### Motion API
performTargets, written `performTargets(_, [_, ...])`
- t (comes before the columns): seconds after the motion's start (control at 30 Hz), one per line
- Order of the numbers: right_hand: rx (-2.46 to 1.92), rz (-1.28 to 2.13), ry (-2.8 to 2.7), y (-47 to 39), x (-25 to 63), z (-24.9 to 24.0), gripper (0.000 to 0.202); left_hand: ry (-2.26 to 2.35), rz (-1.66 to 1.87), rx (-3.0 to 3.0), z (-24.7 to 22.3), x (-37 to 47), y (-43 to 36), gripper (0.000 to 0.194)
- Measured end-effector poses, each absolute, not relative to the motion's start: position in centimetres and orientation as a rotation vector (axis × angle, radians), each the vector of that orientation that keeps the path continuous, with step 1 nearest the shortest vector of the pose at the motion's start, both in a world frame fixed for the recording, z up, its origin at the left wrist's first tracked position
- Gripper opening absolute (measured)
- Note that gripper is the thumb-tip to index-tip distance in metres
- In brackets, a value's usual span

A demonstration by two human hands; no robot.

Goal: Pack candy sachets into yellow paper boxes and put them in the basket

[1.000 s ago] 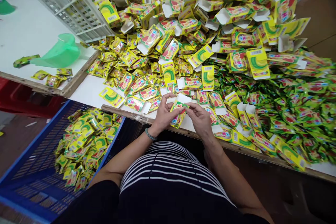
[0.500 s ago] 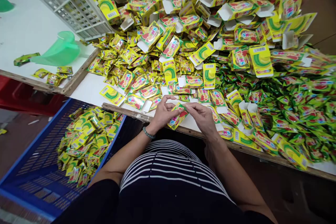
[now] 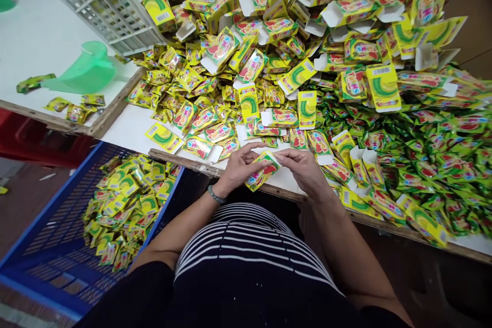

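My left hand (image 3: 237, 168), with a beaded bracelet at the wrist, grips a small yellow and green candy box (image 3: 260, 176) with a red fruit print. The box is tilted over the table's front edge. At its upper right end, the thumb and fingers of my right hand (image 3: 305, 170) pinch the end of the carton. A bit of white shows there; whether the flap is closed I cannot tell. Around my hands lie several more candy boxes (image 3: 202, 147), some with white flaps open. Green-wrapped candies (image 3: 417, 174) are heaped on the right, yellow-wrapped candies (image 3: 169, 82) on the left.
A blue crate (image 3: 49, 277) holding many filled-looking boxes (image 3: 126, 205) stands below the table at left. A white basket (image 3: 111, 10) and a green scoop (image 3: 84, 74) are at the upper left. Open cartons (image 3: 349, 10) pile up at the back. A wooden strip (image 3: 184, 162) edges the table.
My right fingers have shifted slightly right at the box's end, and more white shows there. My left hand keeps its hold on the box. The view has moved slightly.
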State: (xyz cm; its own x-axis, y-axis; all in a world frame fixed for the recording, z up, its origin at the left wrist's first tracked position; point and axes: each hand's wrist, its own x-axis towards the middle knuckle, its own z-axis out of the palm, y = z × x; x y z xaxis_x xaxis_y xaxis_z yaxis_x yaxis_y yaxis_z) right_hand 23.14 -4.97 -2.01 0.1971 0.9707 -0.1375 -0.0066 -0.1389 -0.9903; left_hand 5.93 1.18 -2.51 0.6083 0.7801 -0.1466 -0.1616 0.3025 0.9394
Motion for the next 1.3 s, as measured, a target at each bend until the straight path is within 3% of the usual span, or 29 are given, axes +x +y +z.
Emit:
performTargets(0.1, [-1.393,1.108,-1.039,-5.5,22.5,-1.7,0.025,0.683,0.711,1.09,-2.6,5.9,1.1,0.054])
performTargets(0.3, [-1.542,0.569,-1.16,-6.9,18.7,-2.0,0.025,0.693,0.79,1.077,-2.9,6.3,0.9,0.042])
performTargets(0.53, [-1.516,0.569,-1.291,-5.6,17.0,-2.8,0.029,0.841,0.839,1.282,-1.3,3.5,1.8,0.04])
performTargets(0.63, [-1.548,0.497,-1.392,-3.6,18.6,-3.8,0.027,1.187,0.71,1.702,0.7,-3.5,3.3,0.037])
performTargets(0.77, [-1.765,0.225,-1.498,-0.3,21.5,-5.3,0.028,2.061,0.33,2.028,3.2,-13.4,4.7,0.033])
performTargets(0.87, [-1.909,0.088,-1.712,1.8,22.4,-5.8,0.041,2.303,0.195,2.054,3.9,-15.5,4.7,0.044])
performTargets(0.97, [-2.012,-0.021,-1.844,2.7,22.0,-5.7,0.048,2.103,0.411,2.134,3.2,-12.5,5.2,0.045])
performTargets(1.1, [-1.954,-0.105,-1.927,2.0,21.7,-5.6,0.039,1.729,0.623,2.226,1.7,-5.0,8.3,0.035])
performTargets(1.3, [-1.819,-0.061,-1.859,-0.2,21.7,-6.1,0.029,1.614,0.303,2.441,-0.2,4.3,14.1,0.024])
